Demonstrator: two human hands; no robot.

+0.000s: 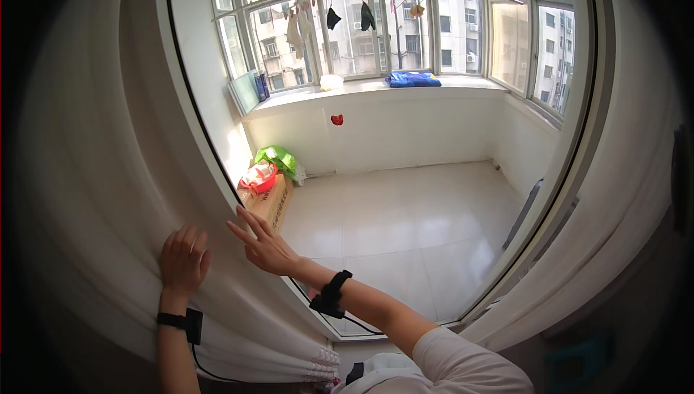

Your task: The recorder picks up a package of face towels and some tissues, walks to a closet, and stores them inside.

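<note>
My left hand (184, 258) lies against the white curtain (137, 199) at the left, its fingers loosely extended and slightly blurred. No fold of cloth shows gripped in it. My right hand (266, 244) reaches across to the left with its fingers spread and holds nothing. Its fingertips are by the left edge of the balcony door frame (189, 97); whether they touch it I cannot tell. Both wrists wear black straps with a small box and cable.
Beyond the frame, a tiled balcony floor (390, 210) spreads out. At its left are a cardboard box (273, 202), a red basin (266, 183) and a green bag (280, 157). A blue folded item (413, 79) lies on the windowsill. Another curtain (614, 177) hangs at the right.
</note>
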